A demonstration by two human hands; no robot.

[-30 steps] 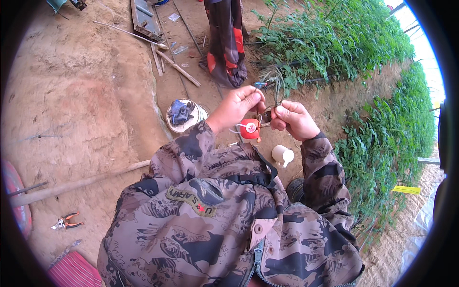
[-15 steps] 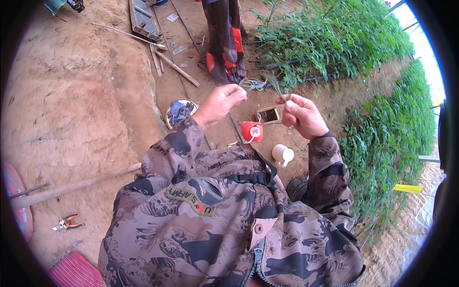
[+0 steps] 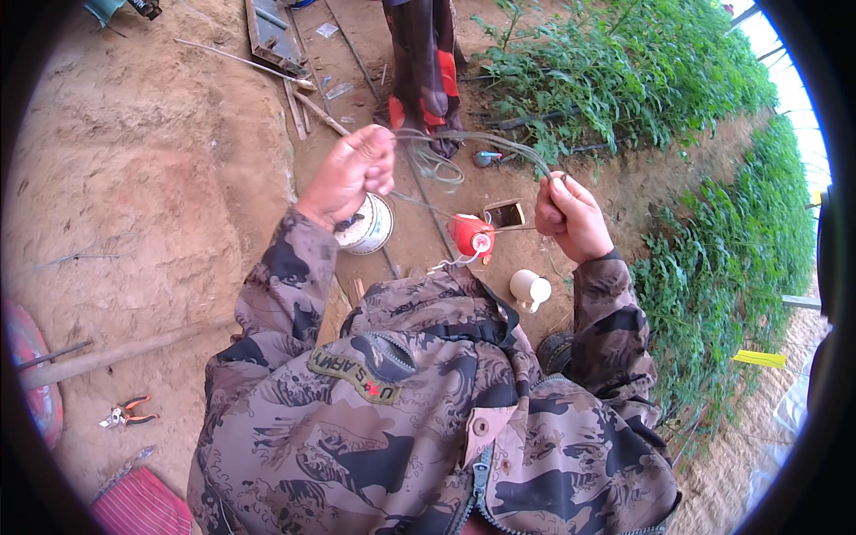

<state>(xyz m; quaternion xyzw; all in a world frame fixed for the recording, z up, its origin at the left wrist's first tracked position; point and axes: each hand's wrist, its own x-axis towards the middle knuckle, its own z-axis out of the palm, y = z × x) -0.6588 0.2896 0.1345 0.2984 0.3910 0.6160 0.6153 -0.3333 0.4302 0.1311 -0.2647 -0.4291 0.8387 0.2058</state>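
Greenish-grey twine (image 3: 481, 136) stretches in several strands between my two raised hands, arching slightly. A loose loop of it hangs down near my left hand (image 3: 349, 178), whose fingers are closed on its end. My right hand (image 3: 573, 217) pinches the other end between thumb and fingers. Below the hands stands a red bottle (image 3: 470, 236) with a white cap and a pale tube. Beside it are a small open box (image 3: 505, 214) and a white mug (image 3: 530, 287). A round white bucket (image 3: 373, 227) sits partly hidden behind my left wrist.
Another person's dark trouser leg with red patches (image 3: 426, 71) stands ahead. Rows of green plants (image 3: 615, 80) line the right. Orange-handled pruning shears (image 3: 129, 412) and a striped red cloth (image 3: 141, 506) lie at lower left, near a long wooden pole (image 3: 134, 348). A metal tray (image 3: 278, 37) lies farther off.
My left hand has moved left and slightly up, away from my right hand. The twine now spans the wider gap, with a loop hanging. More of the white bucket shows.
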